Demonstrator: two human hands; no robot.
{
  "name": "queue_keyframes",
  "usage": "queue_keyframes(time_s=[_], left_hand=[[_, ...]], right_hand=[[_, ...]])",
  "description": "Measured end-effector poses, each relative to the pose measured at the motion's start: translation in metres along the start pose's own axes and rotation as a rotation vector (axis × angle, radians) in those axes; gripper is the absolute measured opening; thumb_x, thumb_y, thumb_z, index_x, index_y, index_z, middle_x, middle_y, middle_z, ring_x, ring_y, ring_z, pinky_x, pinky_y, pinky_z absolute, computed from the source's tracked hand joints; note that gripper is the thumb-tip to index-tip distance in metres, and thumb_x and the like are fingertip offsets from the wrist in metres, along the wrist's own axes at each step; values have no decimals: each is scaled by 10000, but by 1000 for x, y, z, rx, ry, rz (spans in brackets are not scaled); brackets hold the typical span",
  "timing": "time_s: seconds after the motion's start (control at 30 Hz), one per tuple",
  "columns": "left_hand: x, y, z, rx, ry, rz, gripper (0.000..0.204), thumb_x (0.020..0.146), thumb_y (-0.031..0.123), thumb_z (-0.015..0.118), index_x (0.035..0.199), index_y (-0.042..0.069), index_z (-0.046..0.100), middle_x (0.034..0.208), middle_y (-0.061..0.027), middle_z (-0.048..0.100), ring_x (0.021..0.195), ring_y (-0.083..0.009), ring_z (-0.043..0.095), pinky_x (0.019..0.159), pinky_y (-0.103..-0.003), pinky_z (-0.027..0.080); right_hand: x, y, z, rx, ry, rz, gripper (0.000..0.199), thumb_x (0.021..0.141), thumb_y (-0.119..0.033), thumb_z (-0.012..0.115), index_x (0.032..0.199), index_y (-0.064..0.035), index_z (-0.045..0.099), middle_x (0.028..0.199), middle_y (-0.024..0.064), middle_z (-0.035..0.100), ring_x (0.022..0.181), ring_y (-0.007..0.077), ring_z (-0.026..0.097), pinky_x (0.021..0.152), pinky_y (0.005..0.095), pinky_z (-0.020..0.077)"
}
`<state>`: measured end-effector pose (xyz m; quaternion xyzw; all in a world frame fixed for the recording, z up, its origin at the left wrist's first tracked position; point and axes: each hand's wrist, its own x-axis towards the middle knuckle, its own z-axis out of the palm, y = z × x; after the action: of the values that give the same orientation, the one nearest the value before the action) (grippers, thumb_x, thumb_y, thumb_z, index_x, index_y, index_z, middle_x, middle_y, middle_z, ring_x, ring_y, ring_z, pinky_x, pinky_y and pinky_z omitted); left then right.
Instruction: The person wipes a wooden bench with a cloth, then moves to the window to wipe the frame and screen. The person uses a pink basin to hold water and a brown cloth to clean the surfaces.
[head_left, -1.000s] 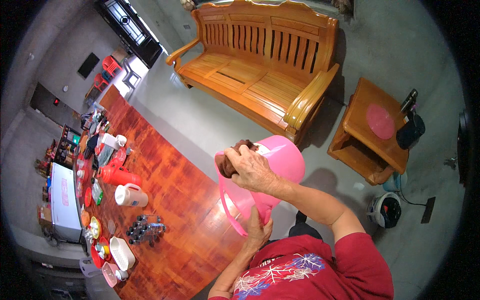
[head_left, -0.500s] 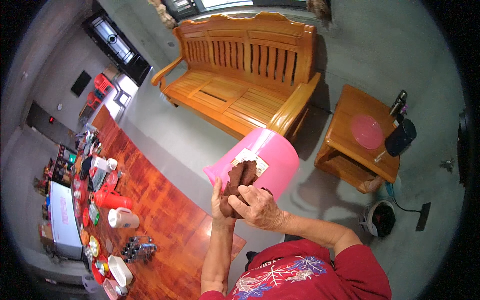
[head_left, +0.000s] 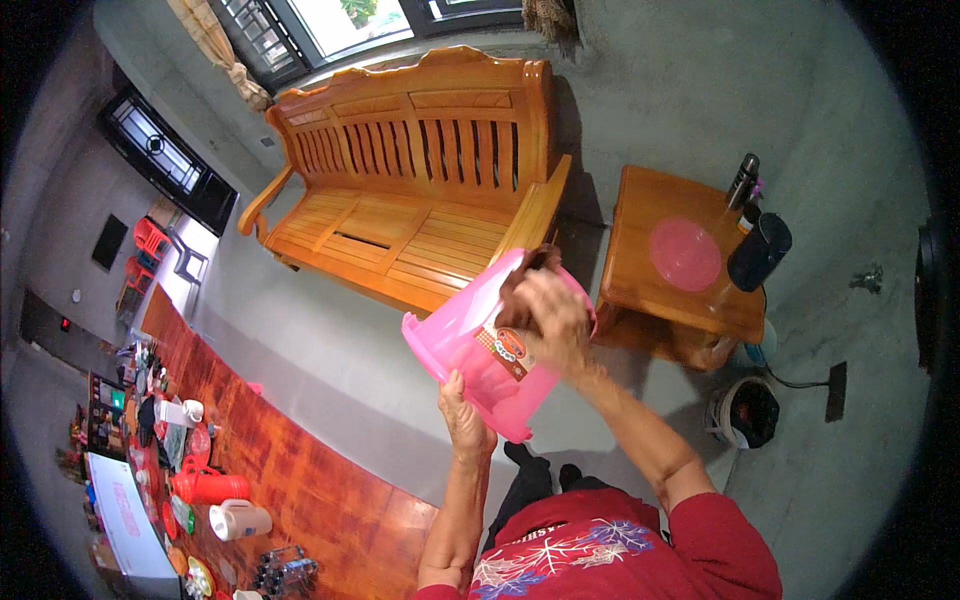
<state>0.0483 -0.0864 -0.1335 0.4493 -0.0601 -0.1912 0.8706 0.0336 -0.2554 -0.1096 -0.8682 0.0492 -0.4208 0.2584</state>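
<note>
A pink plastic bucket [head_left: 450,318] with a sticker on its side is held up, tilted, in front of me. My left hand [head_left: 466,418] grips its flared rim from below, the thumb lying against the outer wall. Bunched in my right hand [head_left: 556,318] is a brown cloth [head_left: 518,290], which lies against the bucket's upper right side. Motion blurs the right hand a little, and its fingertips are partly hidden by the cloth.
To the left runs a red-brown wooden table [head_left: 330,480] with a red thermos [head_left: 210,487], a white pitcher [head_left: 240,520] and other items. A wooden bench [head_left: 400,235] stands ahead. At right are a side table [head_left: 640,205] and a black-lined bin [head_left: 722,415].
The bucket has turned, so its sticker now faces me more. My right hand and the cloth have moved away from the left hand, up and right along the bucket. My view has shifted.
</note>
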Motion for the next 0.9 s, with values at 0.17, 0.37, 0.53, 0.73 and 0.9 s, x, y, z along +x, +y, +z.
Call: queue_keyframes(time_s=[0.17, 0.37, 0.53, 0.73, 0.9], left_hand=[[39, 1, -2, 153, 73, 71, 322, 940, 189, 518, 1181, -25, 516, 1033, -98, 612, 891, -179, 622, 731, -335, 542], [67, 26, -11, 608, -207, 57, 222, 887, 90, 613, 1078, -23, 619, 875, -36, 649, 764, -91, 585, 664, -243, 499], [110, 28, -32, 721, -363, -16, 189, 900, 72, 586, 1059, -23, 620, 907, -103, 683, 720, -118, 640, 599, -249, 532], [148, 15, -39, 737, -391, -51, 165, 890, 83, 607, 1028, -6, 628, 778, -5, 631, 676, -80, 581, 576, -246, 491], [173, 5, -28, 560, -383, -112, 101, 890, 73, 598, 929, -17, 619, 747, 4, 606, 659, -70, 545, 583, -236, 466]], right_hand=[[14, -18, 26, 32, -185, -209, 473, 660, -206, 716, 1099, -106, 573, 1220, 104, 556, 1162, 294, 510, 965, 446, 350], [107, 52, 68, 168, -476, 437, 331, 832, -273, 596, 1103, -84, 581, 1028, 119, 656, 1004, 290, 613, 883, 413, 450], [138, 55, 103, 241, -597, 462, 394, 875, -414, 492, 1143, -131, 548, 1074, 176, 635, 999, 345, 609, 874, 445, 468], [99, 42, 113, 134, -241, 167, 472, 746, -237, 675, 1149, -59, 504, 1109, 171, 560, 996, 361, 567, 853, 457, 442], [65, 38, 89, -27, -100, -86, 536, 666, -179, 725, 1144, -53, 518, 1190, 162, 510, 1175, 338, 489, 978, 464, 376]])
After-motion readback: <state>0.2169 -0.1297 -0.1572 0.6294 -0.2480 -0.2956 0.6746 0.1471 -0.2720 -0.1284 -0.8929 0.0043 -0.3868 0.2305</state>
